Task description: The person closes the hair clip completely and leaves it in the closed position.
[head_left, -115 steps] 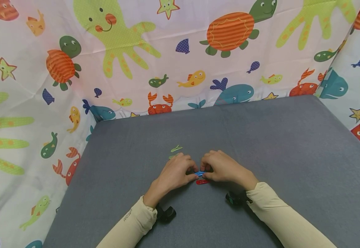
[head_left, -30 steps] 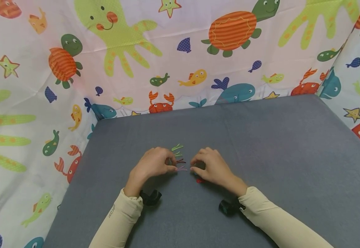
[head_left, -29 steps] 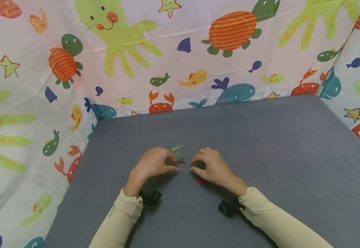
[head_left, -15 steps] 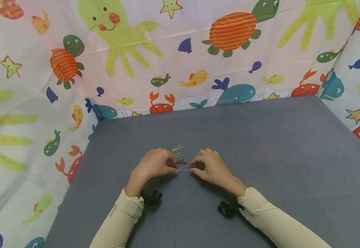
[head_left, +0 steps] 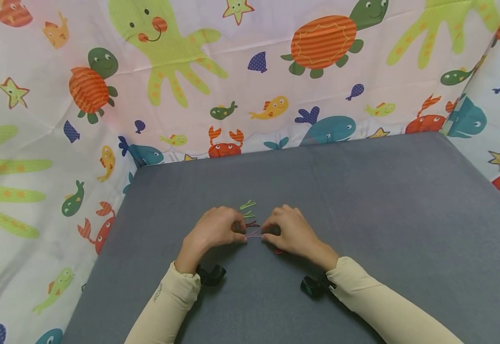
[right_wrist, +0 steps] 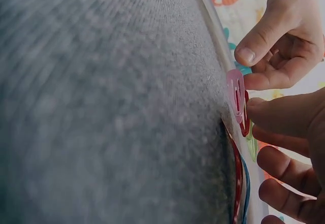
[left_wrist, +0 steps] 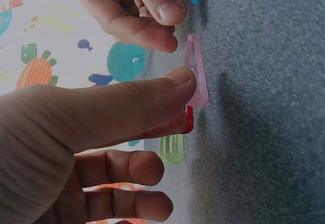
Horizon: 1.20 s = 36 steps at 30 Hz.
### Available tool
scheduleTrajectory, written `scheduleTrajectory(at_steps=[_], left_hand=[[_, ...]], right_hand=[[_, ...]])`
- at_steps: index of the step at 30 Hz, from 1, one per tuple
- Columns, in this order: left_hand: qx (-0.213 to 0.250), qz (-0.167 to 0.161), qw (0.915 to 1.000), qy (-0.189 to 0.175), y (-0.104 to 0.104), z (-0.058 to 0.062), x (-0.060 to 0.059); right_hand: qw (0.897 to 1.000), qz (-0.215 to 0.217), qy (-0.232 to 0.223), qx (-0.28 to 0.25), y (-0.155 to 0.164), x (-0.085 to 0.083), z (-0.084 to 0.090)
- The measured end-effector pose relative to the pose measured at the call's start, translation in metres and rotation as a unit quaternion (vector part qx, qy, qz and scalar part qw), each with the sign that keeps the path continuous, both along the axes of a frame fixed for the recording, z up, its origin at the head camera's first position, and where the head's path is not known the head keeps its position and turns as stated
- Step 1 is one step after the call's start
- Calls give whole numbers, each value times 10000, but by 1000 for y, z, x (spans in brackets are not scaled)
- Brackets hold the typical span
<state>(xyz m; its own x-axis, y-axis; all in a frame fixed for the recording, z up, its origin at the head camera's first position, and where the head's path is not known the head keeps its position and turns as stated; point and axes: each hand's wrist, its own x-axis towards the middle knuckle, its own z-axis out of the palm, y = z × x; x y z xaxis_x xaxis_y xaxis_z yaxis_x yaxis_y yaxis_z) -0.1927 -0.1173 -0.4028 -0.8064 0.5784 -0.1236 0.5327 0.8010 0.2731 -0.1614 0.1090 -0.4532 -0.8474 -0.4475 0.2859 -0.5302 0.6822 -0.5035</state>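
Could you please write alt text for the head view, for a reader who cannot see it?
Over a gray table, a person's left hand and right hand have their fingertips at opposite ends of a small pink hair clip. Beyond it lie a dark red clip and two green clips; fabric printed with sea animals hangs behind.

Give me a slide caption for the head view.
Left hand and right hand flank a pink snap hair clip on grey cloth.
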Motion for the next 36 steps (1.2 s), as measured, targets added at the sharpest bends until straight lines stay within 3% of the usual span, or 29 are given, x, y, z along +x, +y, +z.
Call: scheduleTrajectory(at_steps=[18,36], left_hand=[[-128,50,9999,90,-1,-8,0],[48,-112,9985,532,2,-16,-1]], right_hand=[[9992,9,-44,394,-12,-5,3],[9995,-67,-43,312,-13,-5,2]])
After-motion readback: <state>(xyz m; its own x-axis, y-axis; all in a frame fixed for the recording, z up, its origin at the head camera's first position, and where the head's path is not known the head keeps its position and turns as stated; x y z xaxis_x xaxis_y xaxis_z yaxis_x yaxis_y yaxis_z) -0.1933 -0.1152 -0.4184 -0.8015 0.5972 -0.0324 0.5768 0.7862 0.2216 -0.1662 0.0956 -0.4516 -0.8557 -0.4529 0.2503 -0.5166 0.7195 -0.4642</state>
